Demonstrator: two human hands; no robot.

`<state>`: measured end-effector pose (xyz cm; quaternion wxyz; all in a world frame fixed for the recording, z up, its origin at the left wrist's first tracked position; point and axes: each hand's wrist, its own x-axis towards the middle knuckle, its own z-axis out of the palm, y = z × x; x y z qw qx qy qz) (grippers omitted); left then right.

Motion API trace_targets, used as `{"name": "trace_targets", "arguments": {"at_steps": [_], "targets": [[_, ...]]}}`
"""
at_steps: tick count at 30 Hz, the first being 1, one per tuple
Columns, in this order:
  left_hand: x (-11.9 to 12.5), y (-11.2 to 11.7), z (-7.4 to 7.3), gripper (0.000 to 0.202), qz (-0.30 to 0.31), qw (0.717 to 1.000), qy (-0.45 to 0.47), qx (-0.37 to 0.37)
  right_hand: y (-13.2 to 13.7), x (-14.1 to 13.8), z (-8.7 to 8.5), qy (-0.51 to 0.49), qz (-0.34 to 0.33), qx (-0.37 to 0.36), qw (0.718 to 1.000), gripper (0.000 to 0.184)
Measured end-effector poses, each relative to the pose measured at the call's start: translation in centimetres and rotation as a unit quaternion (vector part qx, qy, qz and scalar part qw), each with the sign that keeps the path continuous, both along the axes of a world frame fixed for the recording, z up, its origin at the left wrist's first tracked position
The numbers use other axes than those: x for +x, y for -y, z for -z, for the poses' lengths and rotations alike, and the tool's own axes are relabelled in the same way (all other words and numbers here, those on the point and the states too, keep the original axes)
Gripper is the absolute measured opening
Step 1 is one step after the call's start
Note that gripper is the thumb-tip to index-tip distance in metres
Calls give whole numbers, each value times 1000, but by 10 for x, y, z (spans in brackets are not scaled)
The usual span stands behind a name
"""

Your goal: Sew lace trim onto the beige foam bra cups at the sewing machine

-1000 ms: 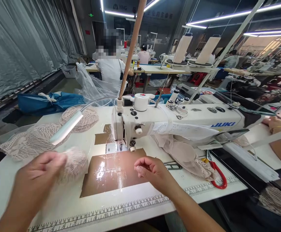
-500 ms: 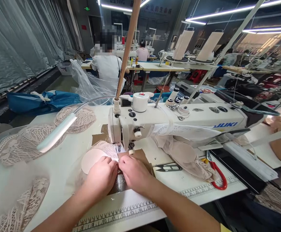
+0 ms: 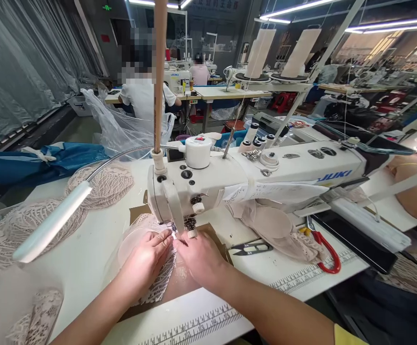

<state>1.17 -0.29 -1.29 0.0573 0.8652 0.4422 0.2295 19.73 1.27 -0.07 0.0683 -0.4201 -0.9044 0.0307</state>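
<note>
Under the needle of a white sewing machine (image 3: 208, 179) lies a beige lace bra piece (image 3: 163, 280), with a smooth cup (image 3: 131, 242) on its left. My left hand (image 3: 145, 258) presses its fingers together on the lace, just left of the presser foot (image 3: 173, 229). On the other side of the foot, my right hand (image 3: 204, 256) has its thumb at the lace edge; its curled fingertips are partly hidden by the machine and the hand itself. Both hands pinch the piece close to the foot. Brown card or tape (image 3: 185, 280) covers the machine bed beneath.
Thread snips (image 3: 252, 247) and red-handled scissors (image 3: 328, 254) lie to the right, by another bra piece (image 3: 273, 223). A lamp (image 3: 53, 223) hangs over lace cups (image 3: 100, 184) on the left. A printed ruler (image 3: 208, 323) runs along the front edge. A person (image 3: 145, 98) sits ahead.
Lace now spreads below my left hand, where a ribbed metallic strip showed between my hands before. My left fingers have flattened toward the foot. The camera view has shifted slightly.
</note>
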Motion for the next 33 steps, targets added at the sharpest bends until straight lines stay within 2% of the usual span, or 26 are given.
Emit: {"name": "trace_targets", "arguments": {"at_steps": [10, 15, 22, 25, 30, 33], "targets": [[-3, -15, -6, 33, 20, 1000, -14, 7, -3, -2, -19, 12, 36, -57, 998, 40], [-6, -16, -9, 31, 28, 1000, -7, -4, 0, -2, -15, 23, 26, -43, 998, 34], [-8, -22, -9, 33, 18, 999, 9, -27, 0, -1, -4, 3, 13, -1, 1000, 41], [-8, -24, -7, 29, 11, 1000, 11, -24, 0, 1, -3, -7, 7, -6, 1000, 42], [-9, -20, -3, 25, -22, 999, -31, -2, 1, 3, -2, -31, 15, -32, 999, 45], [-12, -17, -2, 28, -46, 997, -67, -1, 2, 3, 0, -51, 20, -40, 998, 40]]}}
